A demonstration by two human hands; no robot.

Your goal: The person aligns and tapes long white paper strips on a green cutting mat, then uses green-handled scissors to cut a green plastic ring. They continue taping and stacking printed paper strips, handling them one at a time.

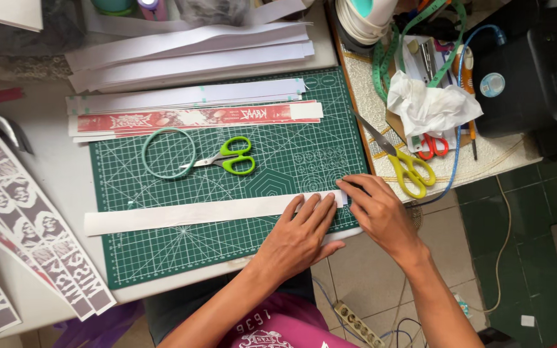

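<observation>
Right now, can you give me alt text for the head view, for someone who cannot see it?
Both hands press the right end of a long white paper strip on a green gridded cutting mat: left hand flat on it, right hand pinching its tip. Green-handled scissors and a pale green ring lie above, yellow-handled scissors off the mat's right edge.

I am sitting at a white table (46, 161) — green and pale floor tiles (543, 212) are showing below.

Both forearms bare, no sleeves, no watch or rings on left hand (301, 235) or right hand (378, 212). At 6 o'clock: magenta-pink shirt (272, 328) w/ white print; dark shorts above it.
</observation>
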